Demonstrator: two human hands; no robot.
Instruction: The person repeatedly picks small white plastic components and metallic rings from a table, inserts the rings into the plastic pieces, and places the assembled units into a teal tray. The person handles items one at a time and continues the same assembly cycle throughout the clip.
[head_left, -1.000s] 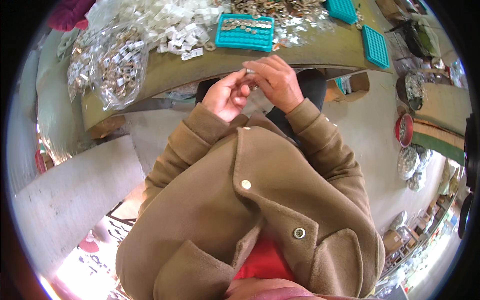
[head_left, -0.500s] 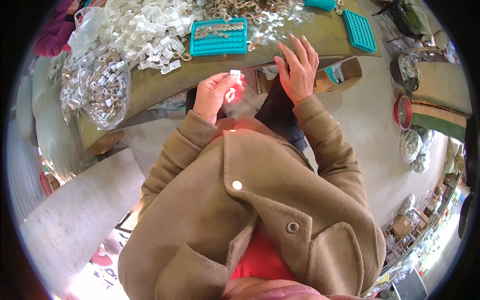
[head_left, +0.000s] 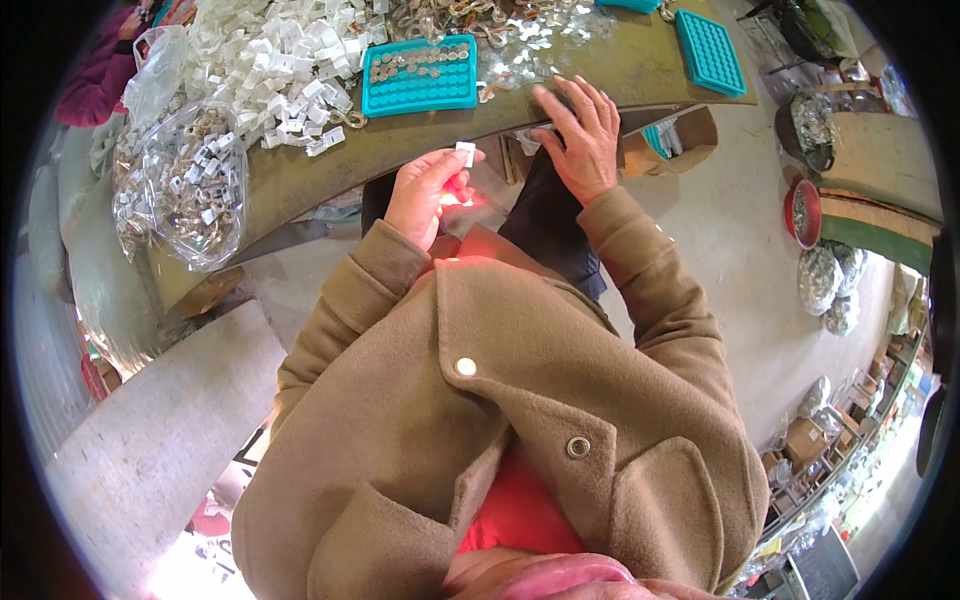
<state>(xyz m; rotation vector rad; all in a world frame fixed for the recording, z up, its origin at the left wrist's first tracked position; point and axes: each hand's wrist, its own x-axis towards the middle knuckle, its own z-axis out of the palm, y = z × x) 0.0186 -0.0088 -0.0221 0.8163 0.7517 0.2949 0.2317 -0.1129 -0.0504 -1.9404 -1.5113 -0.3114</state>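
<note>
Just off the table's front edge, my left hand (head_left: pixel 420 200) pinches a small white rectangular tag (head_left: pixel 465 153) between thumb and fingertips. Reddish light falls on the fingers, and what hangs below the tag is washed out by glare. My right hand (head_left: pixel 585 145) is held over the table's edge with its fingers stretched and spread, holding nothing. Ahead of my hands on the table lies a turquoise tray (head_left: pixel 420 98) of round wells, with small round metallic pieces in its far rows. To its left spreads a big heap of white tags (head_left: pixel 285 70).
A clear plastic bag (head_left: pixel 195 190) of corded tags sits at the table's left. Small shiny pieces (head_left: pixel 530 50) lie beyond the tray. Another turquoise tray (head_left: pixel 710 52) rests at the right end. Below the table is a cardboard box (head_left: pixel 690 145); a red basin (head_left: pixel 803 214) stands right.
The tag in my left hand has tilted, and the pale loop below it no longer shows clearly. My right hand has shifted slightly left. The whole view has shifted a little.
</note>
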